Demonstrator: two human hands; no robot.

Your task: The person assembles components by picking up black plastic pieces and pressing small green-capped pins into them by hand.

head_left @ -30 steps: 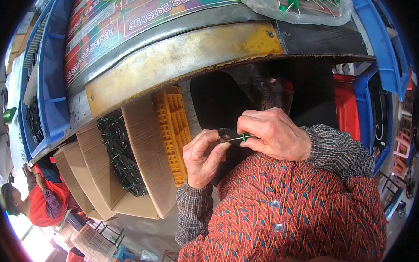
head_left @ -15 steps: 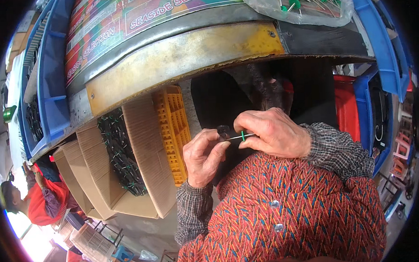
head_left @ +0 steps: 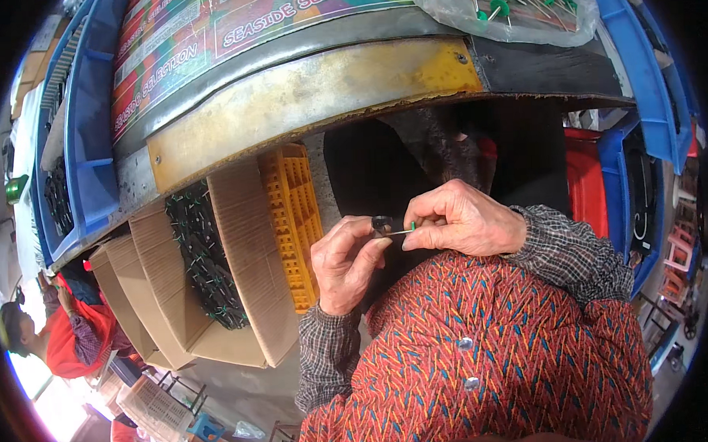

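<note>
In front of my body, my left hand (head_left: 343,262) pinches a small black plastic piece (head_left: 381,222) between thumb and fingertips. A thin metal pin (head_left: 400,233) runs from that piece toward my right hand (head_left: 465,221). On the pin sits a green disc (head_left: 413,227), gripped by my right thumb and forefinger. Whether the pin's left end goes into the black piece is hidden by my left fingertips. Similar green-headed pins (head_left: 499,7) lie in a clear plastic bag (head_left: 546,32) on the bench at the upper right.
The metal-edged bench (head_left: 310,86) curves across ahead. Below left stands an open cardboard box (head_left: 251,279) of black pieces with green-headed pins (head_left: 207,261), beside a yellow crate (head_left: 292,223). Blue crates (head_left: 96,191) flank the bench. At the far left sits another person (head_left: 69,332) in red.
My right fingers have shifted along the pin and now close on the green disc; before, the pin ran on past the disc into my grip. My left hand has barely moved.
</note>
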